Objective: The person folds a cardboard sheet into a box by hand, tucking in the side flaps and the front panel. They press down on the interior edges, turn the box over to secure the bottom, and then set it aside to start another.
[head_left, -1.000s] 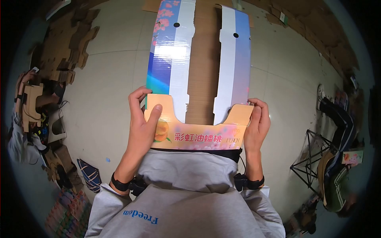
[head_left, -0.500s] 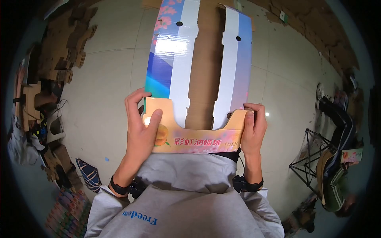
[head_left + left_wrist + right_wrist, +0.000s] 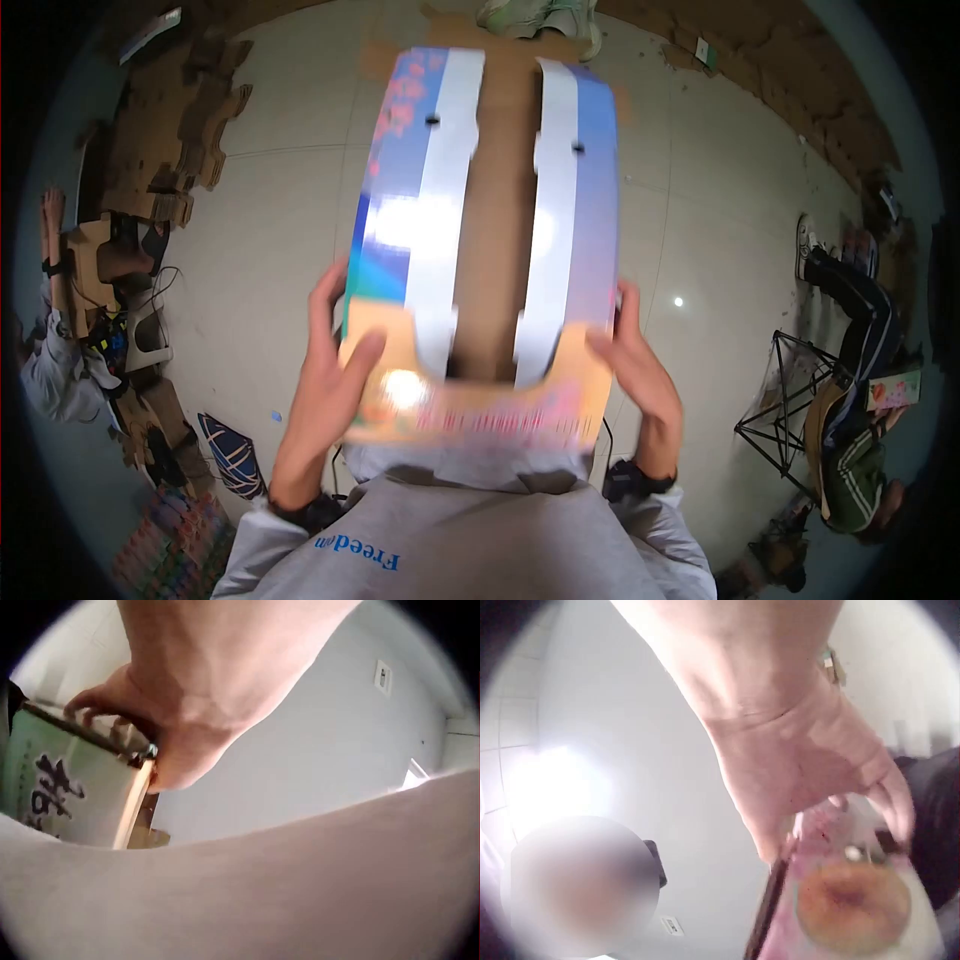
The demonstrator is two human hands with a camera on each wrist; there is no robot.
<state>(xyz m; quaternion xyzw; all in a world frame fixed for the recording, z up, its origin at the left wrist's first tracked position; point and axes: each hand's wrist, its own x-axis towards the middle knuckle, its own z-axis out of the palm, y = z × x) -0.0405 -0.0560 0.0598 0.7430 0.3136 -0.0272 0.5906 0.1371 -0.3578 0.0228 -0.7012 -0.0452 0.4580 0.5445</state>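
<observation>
A printed cardboard fruit box (image 3: 385,255), blue and white above with an orange-pink front panel, is held before the body, blurred in the head view. Two white-edged top flaps leave a long gap showing brown cardboard inside. At the near left corner my left hand (image 3: 325,380) grips it, thumb on the orange panel and fingers along the side. My right hand (image 3: 640,370) grips the near right corner likewise. The left wrist view shows the box's green side with dark lettering under the left hand (image 3: 176,712); in the right wrist view, a peach picture lies below the right hand (image 3: 802,757).
Flattened cardboard (image 3: 165,130) lies at the left. A black wire frame (image 3: 785,395) stands on the tiled floor at the right, near a seated person (image 3: 850,440). Another person (image 3: 65,365) is at the far left. A pair of shoes (image 3: 570,22) shows beyond the box.
Both hands and the box have shifted down and slightly left in the head view. The box's far end and the shoes beyond it have come into sight. Both hands keep their grip.
</observation>
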